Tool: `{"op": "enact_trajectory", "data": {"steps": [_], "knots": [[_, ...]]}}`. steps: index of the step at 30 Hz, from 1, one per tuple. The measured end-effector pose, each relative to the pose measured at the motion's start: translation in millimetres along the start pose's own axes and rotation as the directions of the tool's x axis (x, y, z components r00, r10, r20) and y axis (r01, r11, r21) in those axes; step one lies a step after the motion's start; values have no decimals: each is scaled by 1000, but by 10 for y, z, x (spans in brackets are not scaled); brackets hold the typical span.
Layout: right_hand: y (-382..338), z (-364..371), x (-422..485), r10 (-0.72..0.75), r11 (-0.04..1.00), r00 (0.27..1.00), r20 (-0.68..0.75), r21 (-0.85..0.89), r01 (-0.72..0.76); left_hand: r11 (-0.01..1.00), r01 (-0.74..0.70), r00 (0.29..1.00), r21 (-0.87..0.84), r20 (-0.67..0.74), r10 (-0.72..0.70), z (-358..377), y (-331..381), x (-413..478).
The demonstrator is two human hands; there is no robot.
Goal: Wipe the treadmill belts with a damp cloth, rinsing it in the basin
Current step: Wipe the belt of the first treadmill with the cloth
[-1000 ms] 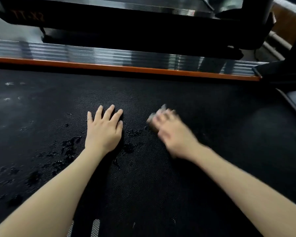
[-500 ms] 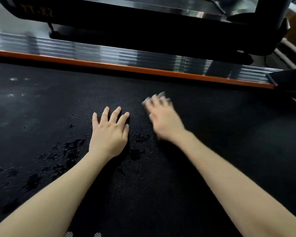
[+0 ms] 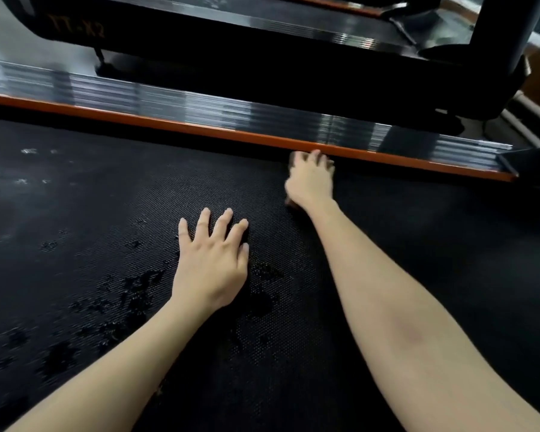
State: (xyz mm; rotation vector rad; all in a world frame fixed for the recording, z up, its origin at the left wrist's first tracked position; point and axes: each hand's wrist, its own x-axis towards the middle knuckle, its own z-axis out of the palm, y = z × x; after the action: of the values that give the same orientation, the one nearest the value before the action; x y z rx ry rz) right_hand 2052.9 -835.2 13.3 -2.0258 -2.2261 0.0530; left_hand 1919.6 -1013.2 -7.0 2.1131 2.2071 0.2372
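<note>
Black, finely dimpled belt point(image 3: 75, 213) fills most of the frame from the left edge across. Near its upper left lie a few pale specks point(image 3: 28, 151), and the lower left glistens with wet blotches point(image 3: 128, 288) that run up to the left hand. Along the belt's far edge an orange strip point(image 3: 138, 123) slants from the middle left down toward the right, with a ribbed silver rail point(image 3: 169, 98) just behind it. Beyond that, at the upper left, a second black machine point(image 3: 200, 48) bears faint orange lettering point(image 3: 78, 26) reading TT-X2. A little left of centre the left hand point(image 3: 212, 263) lies palm down on the belt, released, fingers straight and spread, thumb beside the forefinger, holding nothing. Its bare forearm runs off toward the lower left corner. To the right and higher, the right hand point(image 3: 309, 179) is at the belt's far edge, its fingertips at the orange strip, touching it or just short of it. The hand is smeared by motion. Its fingers look bent, but I cannot tell whether they clutch or only press down. Of the cloth point(image 3: 292, 159) only a dim greyish smudge shows at the left of those fingers. The rest is hidden under the hand. The right forearm crosses the belt to the lower right corner. At the upper right a thick black post point(image 3: 505, 42) rises out of frame.
</note>
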Motion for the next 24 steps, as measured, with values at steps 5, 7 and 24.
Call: {"op": "enact_trajectory", "data": {"steps": [5,7,24], "knots": [[-285,8,-373,-300,952,950,86,90,292,993,14,999,-117,-44,-19,-38,-23,4],[-165,-62,-726,-373,920,925,79,159,358,976,21,993,-218,-108,-46,-35,-40,21],[-68,-162,-1945,-465,878,874,140,198,435,990,-29,995,-135,-96,16,-580,-647,-481]]}}
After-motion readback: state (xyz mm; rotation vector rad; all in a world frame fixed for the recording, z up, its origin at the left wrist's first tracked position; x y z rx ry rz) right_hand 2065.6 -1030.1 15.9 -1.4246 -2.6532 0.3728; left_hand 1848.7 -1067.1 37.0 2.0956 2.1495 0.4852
